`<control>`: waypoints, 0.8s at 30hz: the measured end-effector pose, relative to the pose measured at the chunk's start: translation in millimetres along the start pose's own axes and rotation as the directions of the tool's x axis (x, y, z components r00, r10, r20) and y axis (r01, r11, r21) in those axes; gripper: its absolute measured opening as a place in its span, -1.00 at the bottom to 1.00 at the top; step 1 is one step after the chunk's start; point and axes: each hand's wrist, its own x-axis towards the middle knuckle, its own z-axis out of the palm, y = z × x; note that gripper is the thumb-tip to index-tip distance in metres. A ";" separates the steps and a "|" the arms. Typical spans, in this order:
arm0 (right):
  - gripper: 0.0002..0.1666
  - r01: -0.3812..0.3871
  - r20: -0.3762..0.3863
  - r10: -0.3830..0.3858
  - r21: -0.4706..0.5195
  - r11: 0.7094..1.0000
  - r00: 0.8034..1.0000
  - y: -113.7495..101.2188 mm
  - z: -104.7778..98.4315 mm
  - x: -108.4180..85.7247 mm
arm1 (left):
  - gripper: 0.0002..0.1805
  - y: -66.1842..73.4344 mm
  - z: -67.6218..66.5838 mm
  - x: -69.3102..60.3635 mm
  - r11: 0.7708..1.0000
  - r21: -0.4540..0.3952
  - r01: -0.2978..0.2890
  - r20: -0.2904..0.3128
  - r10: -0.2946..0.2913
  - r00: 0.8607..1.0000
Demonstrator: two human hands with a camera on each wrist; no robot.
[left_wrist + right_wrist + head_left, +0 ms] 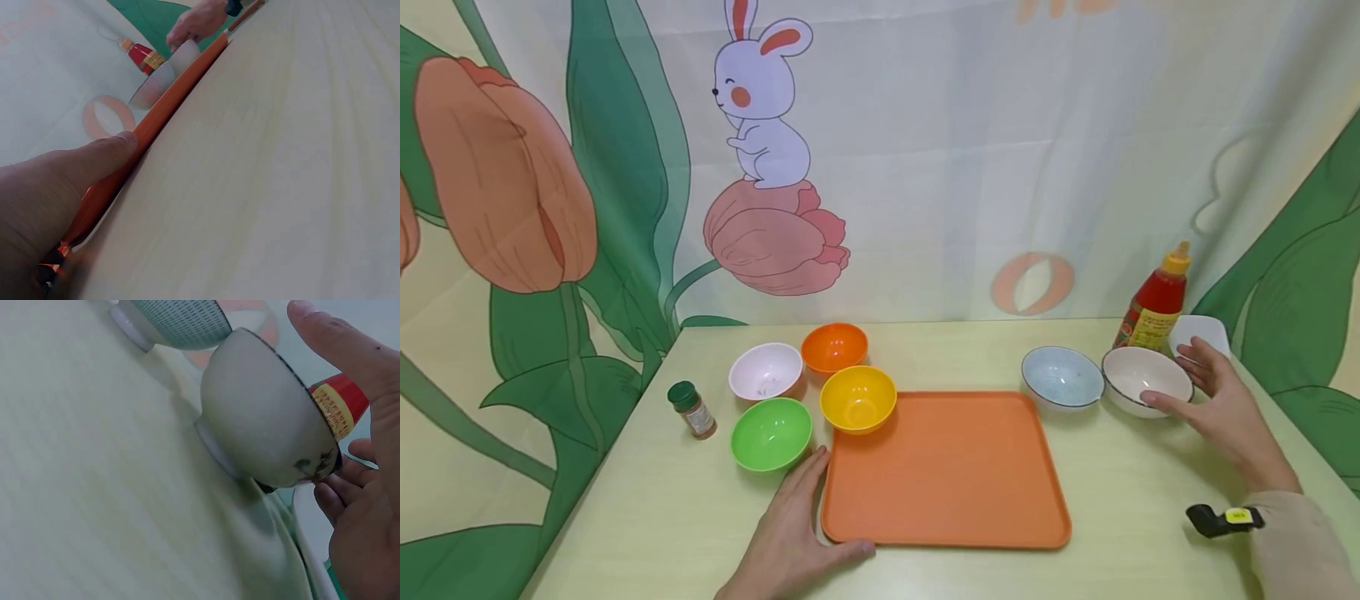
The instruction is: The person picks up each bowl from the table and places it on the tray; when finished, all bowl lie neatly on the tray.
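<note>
My left hand [793, 525] lies at the near left corner of an orange tray [947, 467]. Its fingers stretch along the left edge, and the thumb [103, 156] touches the front rim. My right hand [1232, 412] spreads over a white bowl with a dark rim [1138, 392]. In the right wrist view, that thumb [337, 337] hovers apart above the bowl, while the fingertips are at its far side; whether they touch it I cannot tell. Left of this bowl stands a light blue bowl [1062, 379].
Behind the white bowl are a red sauce bottle [1153, 300] and a white dish [1206, 333]. Left of the tray sit green [771, 435], pinkish-white [766, 372], orange [835, 348] and yellow [859, 400] bowls. A green-capped spice jar [692, 410] stands farther left. A curtain [925, 167] hangs behind.
</note>
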 end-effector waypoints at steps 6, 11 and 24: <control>0.43 0.004 0.037 -0.003 -0.026 1.000 0.999 14.2 4.6 -0.7 | 0.62 0.3 -0.2 0.3 1.000 0.002 0.010 0.007 -0.010 1.000; 0.41 -0.021 0.069 0.022 -0.016 1.000 0.997 21.8 8.3 -1.9 | 0.61 2.0 -1.4 0.4 1.000 0.000 0.020 0.012 -0.020 1.000; 0.43 -0.032 0.032 0.035 -0.068 0.997 0.999 21.9 11.7 -2.7 | 0.62 1.4 -0.6 0.1 1.000 0.004 0.009 0.006 -0.009 1.000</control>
